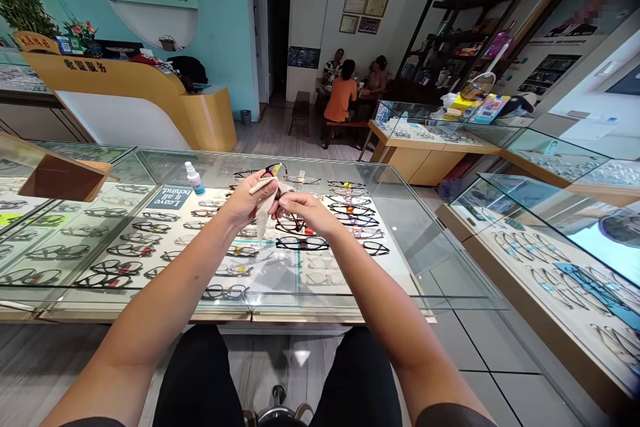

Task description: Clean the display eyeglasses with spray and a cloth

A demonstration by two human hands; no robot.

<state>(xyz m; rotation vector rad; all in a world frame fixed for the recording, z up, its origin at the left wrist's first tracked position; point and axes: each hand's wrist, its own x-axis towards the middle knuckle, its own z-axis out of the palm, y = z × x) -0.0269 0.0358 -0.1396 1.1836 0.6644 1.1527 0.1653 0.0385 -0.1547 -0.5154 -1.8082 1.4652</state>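
Note:
Above the glass display counter (pixel 400 267), my two hands meet around a pale cloth (pixel 262 219) and a pair of dark-framed eyeglasses (pixel 269 172). My left hand (pixel 246 201) is closed on the cloth, its thumb pressing the fabric against the eyeglasses. Part of the cloth hangs below the fingers. With thumb and fingers pinched together, my right hand (pixel 311 215) grips the eyeglasses close to the cloth. The fingers and fabric hide much of the frame. A white spray bottle (pixel 195 179) with a blue label stands on the counter to the left of my hands.
Rows of eyeglasses (pixel 120 267) lie inside the counter, near a dark sign (pixel 171 198). Further glass cases (pixel 545 260) stand to the right. A wooden reception desk (pixel 210 113) is at the back left. Several people sit around a table, including one in an orange top (pixel 341 99).

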